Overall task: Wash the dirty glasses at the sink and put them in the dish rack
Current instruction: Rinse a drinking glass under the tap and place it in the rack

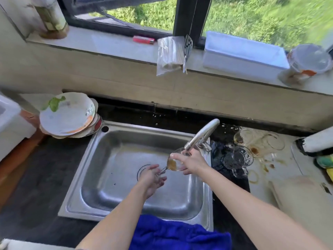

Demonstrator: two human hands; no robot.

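Observation:
My right hand grips a clear glass with brown residue, tilted under the faucet spout over the steel sink. Liquid runs from the glass onto my left hand, which is open, palm up, just below and left of the glass, above the drain. More dirty glasses stand on the counter to the right of the faucet; one holds brown dregs. No dish rack can be made out for certain.
A stack of dirty plates sits left of the sink. A blue towel drapes over the front edge. A cutting board lies at the right. The windowsill holds a white box, a bag of chopsticks and a lighter.

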